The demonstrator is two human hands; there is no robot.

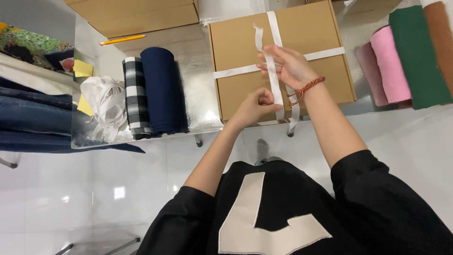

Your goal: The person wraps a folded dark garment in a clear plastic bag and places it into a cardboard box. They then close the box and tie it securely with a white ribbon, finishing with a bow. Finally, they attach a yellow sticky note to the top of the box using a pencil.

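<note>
A flat brown cardboard box (245, 45) lies on a shiny metal table (196, 80), crossed by a white ribbon (236, 72). My right hand (289, 66), with a red beaded bracelet on the wrist, hovers over the box and pinches a strand of that ribbon, whose loose end sticks up above the fingers. My left hand (257, 105) is closed around the same strand lower down, near the box's front edge. The ribbon's tail hangs past the table edge.
Left of the box lie a navy fabric roll (162, 89), a black-and-white checked roll (135, 97) and a heap of white ribbon (104, 106). Pink, green and brown rolls (401, 61) lie at right. More cardboard boxes (137, 14) and a yellow pencil (121, 39) sit behind.
</note>
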